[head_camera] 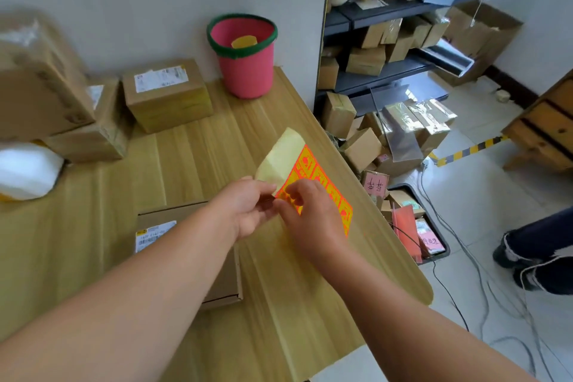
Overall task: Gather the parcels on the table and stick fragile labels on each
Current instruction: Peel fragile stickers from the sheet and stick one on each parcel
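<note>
Beside parcel (167, 96), bucket (248, 77) with yellow scrap (244, 41)

The shipping label (154, 234) on the near box (173, 214) shows a barcode and blurred digits. Handwritten characters mark a pink card (375, 184); none reads clearly.

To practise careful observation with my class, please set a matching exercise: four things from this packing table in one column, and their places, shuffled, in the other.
Things:
1 pink bucket
2 label sheet
3 flat parcel
4 white padded bag

Places:
a at the left edge of the table
b pinched by the left hand and the right hand
c by the wall, at the far end
d nearest the person

Pairs: 1-c; 2-b; 3-d; 4-a
</note>
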